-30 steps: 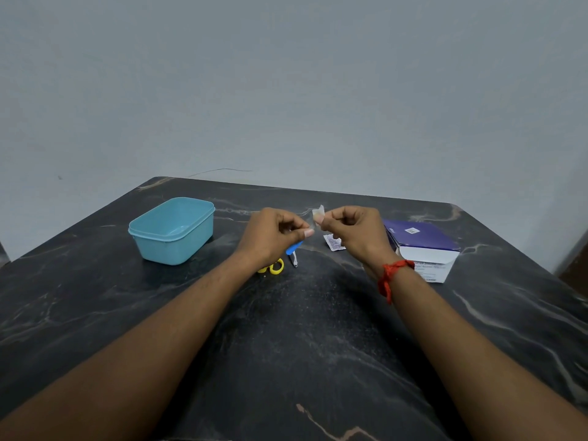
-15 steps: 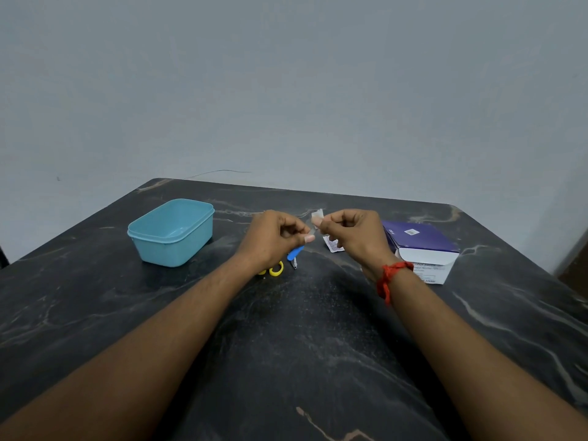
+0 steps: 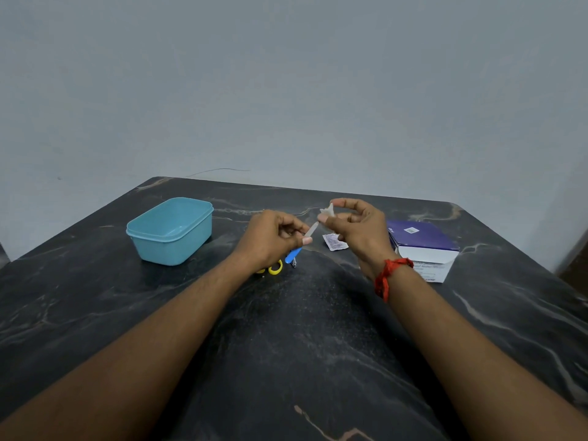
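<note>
Above the dark marble table, a thin white strip is pinched by the left hand while its wrapper is pinched by the right hand, apparently to peel them apart.

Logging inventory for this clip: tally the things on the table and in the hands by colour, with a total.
Teal tub: 1
Purple-and-white box: 1
White printed sachet: 1
Yellow-handled item, partly hidden: 1
Blue-handled tool: 1
Pale strip, pinched by left hand and right hand: 1
Total: 6
</note>
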